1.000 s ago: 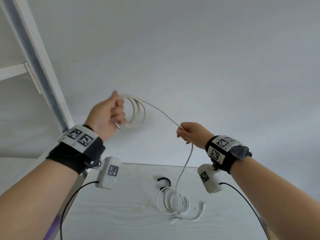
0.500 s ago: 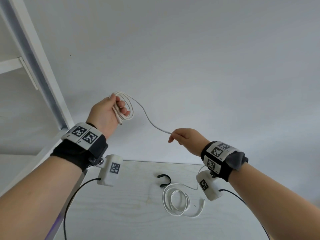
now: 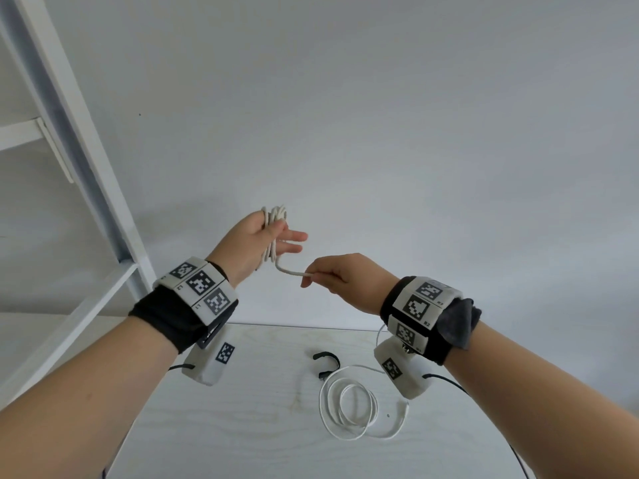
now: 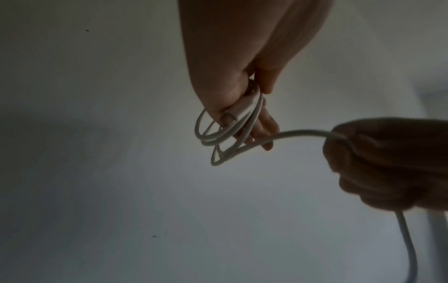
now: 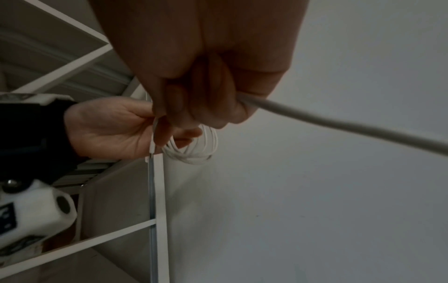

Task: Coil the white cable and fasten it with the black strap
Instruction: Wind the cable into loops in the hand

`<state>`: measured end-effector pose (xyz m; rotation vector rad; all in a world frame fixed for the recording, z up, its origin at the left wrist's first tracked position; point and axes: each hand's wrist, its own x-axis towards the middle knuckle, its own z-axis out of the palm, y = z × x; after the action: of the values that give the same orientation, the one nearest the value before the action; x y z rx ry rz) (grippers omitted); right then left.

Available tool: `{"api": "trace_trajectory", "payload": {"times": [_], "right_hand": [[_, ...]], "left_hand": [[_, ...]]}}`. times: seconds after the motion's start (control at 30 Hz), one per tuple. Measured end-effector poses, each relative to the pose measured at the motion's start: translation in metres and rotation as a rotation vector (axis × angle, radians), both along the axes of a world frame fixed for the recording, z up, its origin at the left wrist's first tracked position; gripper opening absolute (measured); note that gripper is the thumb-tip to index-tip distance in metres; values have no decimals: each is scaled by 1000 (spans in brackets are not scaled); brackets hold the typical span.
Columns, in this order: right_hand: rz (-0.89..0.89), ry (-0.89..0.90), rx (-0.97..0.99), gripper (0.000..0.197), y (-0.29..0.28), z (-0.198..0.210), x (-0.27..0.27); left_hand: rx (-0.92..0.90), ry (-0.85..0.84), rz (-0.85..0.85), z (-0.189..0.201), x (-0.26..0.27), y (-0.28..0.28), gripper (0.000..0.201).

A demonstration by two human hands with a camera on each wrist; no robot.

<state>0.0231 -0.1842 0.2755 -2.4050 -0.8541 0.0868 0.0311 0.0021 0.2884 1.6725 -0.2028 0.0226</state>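
Note:
My left hand [image 3: 273,236] is raised in front of the wall, with several loops of the white cable [image 3: 273,223] pinched between its thumb and palm while its fingers [image 3: 294,236] stretch out. The left wrist view shows the coil [image 4: 218,134] hanging from that pinch. A short strand runs from it to my right hand [image 3: 321,276], which pinches the cable in curled fingers, close to the left hand. Below the right hand the cable drops to loose loops [image 3: 349,409] on the table. The black strap [image 3: 326,359] lies curled on the table beside those loops.
The pale wooden table [image 3: 242,426] stands against a plain grey wall. A white metal shelf frame [image 3: 86,167] rises at the left, close to my left forearm. Black camera leads trail from both wrists over the table.
My right hand has moved left and closer to the left hand, shortening the strand between them. The left hand has turned and stretched out its fingers, and the coil now shows edge-on.

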Motion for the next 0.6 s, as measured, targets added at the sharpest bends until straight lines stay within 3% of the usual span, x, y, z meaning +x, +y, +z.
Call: {"api": "trace_trajectory", "payload": {"times": [0.17, 0.6], "right_hand": [[11, -35, 46, 24, 2, 13, 2], [-179, -133, 202, 20, -2, 26, 18]], "left_hand": [[196, -32, 24, -3, -11, -8, 20], [63, 16, -100, -11, -20, -19, 34]]}}
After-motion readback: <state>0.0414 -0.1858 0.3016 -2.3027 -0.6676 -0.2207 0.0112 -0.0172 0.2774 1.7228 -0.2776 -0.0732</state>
